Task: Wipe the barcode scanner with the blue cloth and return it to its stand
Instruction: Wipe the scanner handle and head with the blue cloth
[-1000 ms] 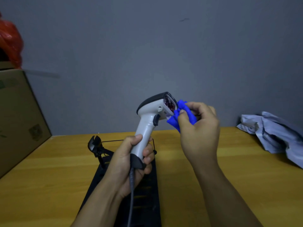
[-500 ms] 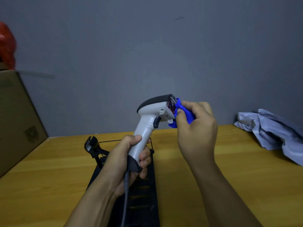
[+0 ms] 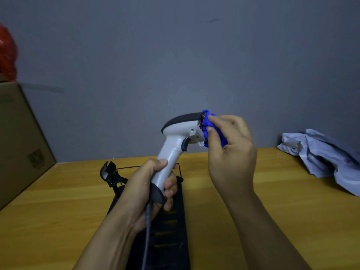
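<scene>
Above the wooden table (image 3: pixel 253 221), left hand (image 3: pixel 148 191) grips barcode scanner (image 3: pixel 175 151); right hand (image 3: pixel 229 152) pinches blue cloth (image 3: pixel 209 121) against its window

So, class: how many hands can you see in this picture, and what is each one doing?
2. The left hand grips the handle of the barcode scanner above the table. The right hand presses the blue cloth against the scanner's front window.

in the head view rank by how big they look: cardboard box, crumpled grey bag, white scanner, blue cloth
1. Brown cardboard box, cut off by the left edge.
2. Crumpled grey plastic bag, also cut off, at the right edge; close to the box, so this order is unsure.
3. White and black barcode scanner, held nearer the camera.
4. Bunched blue cloth, mostly hidden by the right hand.
</scene>
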